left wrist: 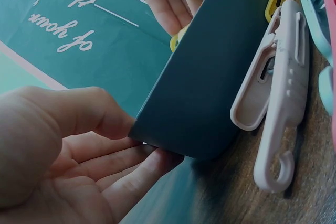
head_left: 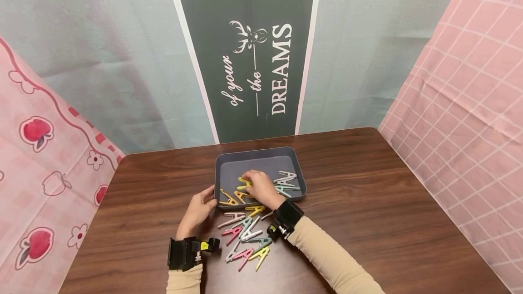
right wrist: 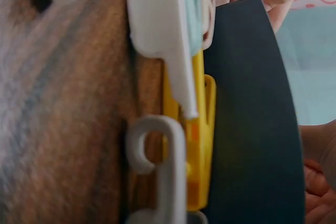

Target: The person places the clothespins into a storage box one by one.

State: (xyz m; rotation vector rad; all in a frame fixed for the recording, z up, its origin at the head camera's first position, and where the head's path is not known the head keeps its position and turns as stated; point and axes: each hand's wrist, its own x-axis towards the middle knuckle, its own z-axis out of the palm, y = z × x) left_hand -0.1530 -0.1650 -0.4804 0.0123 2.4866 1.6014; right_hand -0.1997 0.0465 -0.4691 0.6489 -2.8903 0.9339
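Note:
A grey rectangular tray [head_left: 258, 154] sits on the table with several clothespins in it. My left hand [head_left: 198, 210] grips its near left corner, thumb on the wall and fingers around the corner in the left wrist view. Inside the tray, my right hand [head_left: 263, 188] pinches a yellow clothespin [head_left: 244, 183] at its fingertips. Orange-yellow clothespins [head_left: 229, 199] lie to its left, white clothespins [head_left: 285, 177] and a mint clothespin [head_left: 282, 189] to its right. The right wrist view shows the tray's outer wall [right wrist: 252, 108], which hides most of that hand.
In front of the tray lies a loose pile of clothespins: pink [head_left: 244, 257], white [head_left: 251, 231], dark green [head_left: 261, 242] and yellow [head_left: 261, 256]. They rest on a brown wooden table [head_left: 367, 203]. A printed curtain [head_left: 261, 80] hangs behind the table's far edge.

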